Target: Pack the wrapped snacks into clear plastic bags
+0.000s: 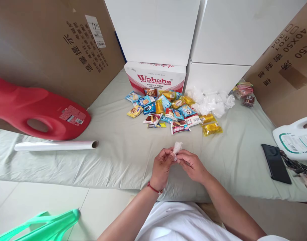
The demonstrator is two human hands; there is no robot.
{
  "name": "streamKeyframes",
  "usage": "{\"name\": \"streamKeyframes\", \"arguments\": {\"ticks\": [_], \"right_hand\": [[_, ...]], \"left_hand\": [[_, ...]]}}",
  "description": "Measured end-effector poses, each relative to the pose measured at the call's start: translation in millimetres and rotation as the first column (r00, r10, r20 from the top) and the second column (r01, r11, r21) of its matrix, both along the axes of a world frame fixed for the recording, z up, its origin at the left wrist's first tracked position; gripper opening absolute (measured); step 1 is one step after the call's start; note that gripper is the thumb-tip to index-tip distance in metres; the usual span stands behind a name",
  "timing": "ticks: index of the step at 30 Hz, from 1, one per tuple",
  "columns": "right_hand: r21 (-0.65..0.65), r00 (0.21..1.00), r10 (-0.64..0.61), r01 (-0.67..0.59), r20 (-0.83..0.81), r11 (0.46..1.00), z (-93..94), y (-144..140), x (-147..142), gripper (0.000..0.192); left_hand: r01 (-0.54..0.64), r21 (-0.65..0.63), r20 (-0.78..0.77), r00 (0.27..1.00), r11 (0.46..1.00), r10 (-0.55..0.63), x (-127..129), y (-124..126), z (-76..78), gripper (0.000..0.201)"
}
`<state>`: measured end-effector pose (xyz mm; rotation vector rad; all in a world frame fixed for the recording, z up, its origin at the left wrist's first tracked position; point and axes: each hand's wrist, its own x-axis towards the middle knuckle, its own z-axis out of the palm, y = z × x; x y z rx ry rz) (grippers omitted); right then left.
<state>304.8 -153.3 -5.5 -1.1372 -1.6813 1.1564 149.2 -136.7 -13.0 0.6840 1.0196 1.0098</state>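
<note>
Between my two hands is a small crumpled piece of thin, whitish clear plastic [178,147], like a bunched plastic bag. My left hand [161,167], with a red cord on its wrist, pinches it from the left. The fingers of my right hand [193,165] are closed on its lower right side. Beyond my hands lies a heap of wrapped snack packets [166,108] in blue, yellow, red and white. Several crumpled clear plastic bags [213,102] are piled to the right of the packets.
Behind the packets stands a Wahaba-type water carton [156,78]. A red jug [55,113] and a plastic film roll [55,145] lie left. A white jug [297,139], black phone [276,163] and keys [292,164] are right. A green plastic stool [50,224] stands lower left.
</note>
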Motion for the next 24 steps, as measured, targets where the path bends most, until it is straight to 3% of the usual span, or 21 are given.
{"name": "streamKeyframes", "arguments": {"ticks": [3, 5, 8, 11, 13, 17, 24], "right_hand": [[-0.069, 0.990, -0.127, 0.122, -0.067, 0.990, -5.9, -3, 6, 0.025], [-0.195, 0.954, -0.252, 0.220, -0.161, 0.956, -10.7, -5, 11, 0.029], [-0.379, 0.890, -0.372, 0.259, -0.264, 0.889, -14.9, -7, 15, 0.036], [-0.376, 0.922, -0.294, 0.187, -0.251, 0.907, -14.1, -6, 7, 0.034], [-0.318, 0.947, -0.237, 0.161, -0.217, 0.934, -12.6, -5, -4, 0.031], [-0.330, 0.935, -0.264, 0.177, -0.239, 0.927, -12.9, 1, -17, 0.029], [-0.501, 0.809, -0.415, 0.177, -0.416, 0.847, -17.8, -4, -4, 0.033]], "left_hand": [[-0.063, -0.041, 0.026, 0.998, 0.997, 0.065, -4, 2, -0.3, 0.042], [-0.131, -0.046, 0.003, 0.991, 0.990, 0.131, -7, 4, -1.8, 0.041], [-0.188, 0.074, -0.126, 0.972, 0.979, 0.196, -12, 5, -6.5, 0.033], [-0.153, 0.224, -0.228, 0.952, 0.963, 0.205, -12, 2, -11.4, 0.024], [-0.096, 0.237, -0.233, 0.961, 0.967, 0.152, -10, -1, -13.2, 0.021], [-0.068, 0.187, -0.183, 0.978, 0.980, 0.103, -9, -5, -12.5, 0.025], [-0.200, -0.063, 0.049, 0.978, 0.978, 0.203, -31, 1, -13.4, 0.038]]}}
